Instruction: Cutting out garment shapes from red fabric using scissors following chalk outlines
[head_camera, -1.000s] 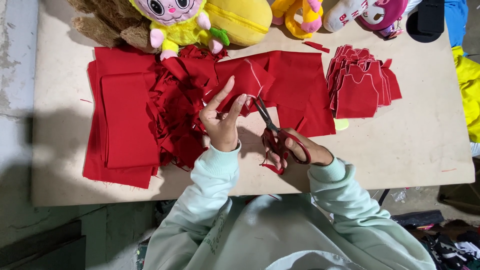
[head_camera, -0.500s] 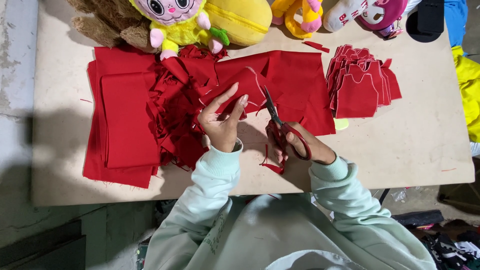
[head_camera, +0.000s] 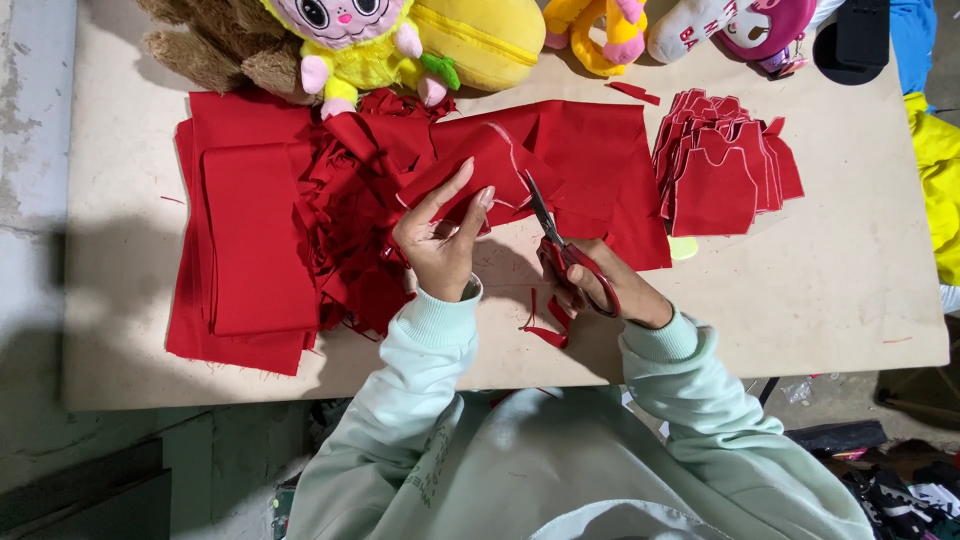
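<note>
now my left hand (head_camera: 440, 245) palm-down, fingers spread, pinching edge of red fabric piece (head_camera: 500, 165) lifted off table (head_camera: 840, 290). right hand (head_camera: 605, 290) curled closed through red scissors (head_camera: 560, 245) handles, blades pointing up into cloth, slightly parted i think. one stack of cut red shapes (head_camera: 720, 165) to right, one folded red pile (head_camera: 250, 240) to left. plush toys (head_camera: 350, 40) along far edge, roughly five.

No packages, labels, signs or screens visible on the bench or around it. Nearest to a marking: printed red lettering on the white plush toy (head_camera: 700, 25) at the far edge of the bench, too partial and tilted to count as a label. Nothing else of this kind in view.
</note>
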